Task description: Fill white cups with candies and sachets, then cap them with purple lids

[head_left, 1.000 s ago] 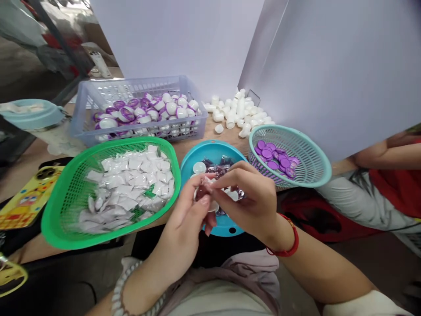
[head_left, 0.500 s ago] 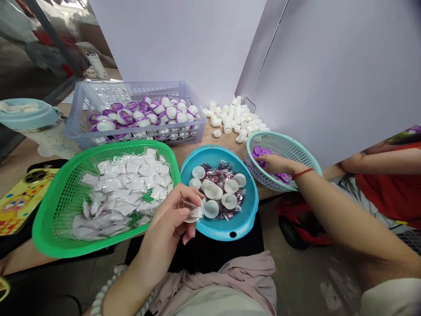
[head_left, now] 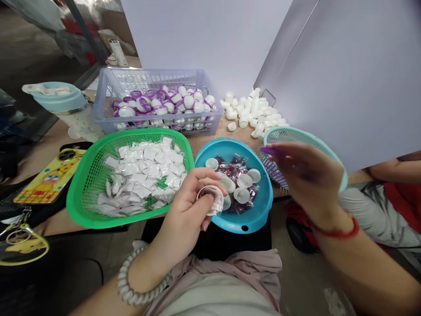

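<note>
Held in my left hand is a small white cup, its mouth facing me. A clear wrapped packet sits inside, and my thumb presses at its rim. My right hand, smeared by motion, pinches a thin purple lid at its fingertips. It hovers over the near side of a pale teal basket. Beneath my left hand stands a blue basin, holding dark red packets with several white cups on top.
At left, a green basket holds white packets. Behind it, a clear crate contains purple-and-white capsules. Loose white cups lie by the panel. A phone and a tumbler are at far left. Another person sits at right.
My right hand has risen out of the teal basket and come toward me with a purple lid. My left hand has turned the cup's mouth toward me. The whole view has shifted.
</note>
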Motion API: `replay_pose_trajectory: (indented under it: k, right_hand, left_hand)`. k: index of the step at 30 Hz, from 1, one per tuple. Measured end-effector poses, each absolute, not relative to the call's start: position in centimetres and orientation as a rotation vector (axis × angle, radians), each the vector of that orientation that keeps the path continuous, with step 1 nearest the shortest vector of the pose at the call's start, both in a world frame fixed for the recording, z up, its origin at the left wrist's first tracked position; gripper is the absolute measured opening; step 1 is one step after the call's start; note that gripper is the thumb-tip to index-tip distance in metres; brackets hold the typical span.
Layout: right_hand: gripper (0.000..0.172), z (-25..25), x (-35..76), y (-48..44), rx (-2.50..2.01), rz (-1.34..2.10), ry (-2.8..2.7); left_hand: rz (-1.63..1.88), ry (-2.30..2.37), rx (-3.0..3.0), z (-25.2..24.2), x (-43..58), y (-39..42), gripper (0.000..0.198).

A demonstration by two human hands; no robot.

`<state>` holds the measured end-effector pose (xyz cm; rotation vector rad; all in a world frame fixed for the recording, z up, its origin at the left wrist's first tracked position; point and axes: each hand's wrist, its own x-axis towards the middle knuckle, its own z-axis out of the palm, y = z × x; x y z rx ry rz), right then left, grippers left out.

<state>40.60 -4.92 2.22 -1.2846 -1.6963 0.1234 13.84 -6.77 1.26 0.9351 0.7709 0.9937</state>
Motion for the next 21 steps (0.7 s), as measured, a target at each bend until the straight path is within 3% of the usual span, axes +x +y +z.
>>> replay_pose_trajectory:
  k: [5, 9, 14, 21]
  right_hand:
    - [0.054, 3.8, 31.9, -9.9, -0.984, 0.282, -1.901]
    - [0.057, 3.2, 31.2, -9.6, -0.822, 0.361, -1.984]
    - [0.061, 1.0, 31.0, -9.6, -0.788, 0.208, -1.92]
    - [0.049, 0.0, 30.4, -9.9, -0.908, 0.56, -1.595]
  left_hand:
    - [0.935, 0.816, 0.903, 1.6, 14.5, -6.9, 0.021]
    - [0.934, 0.853, 0.782, 2.0, 14.5, -7.0, 0.025]
    - [0.872, 0.818, 0.673, 2.4, 14.5, -7.2, 0.03]
    - [0.791, 0.536, 0.675, 1.7, 12.6, -7.5, 0.066]
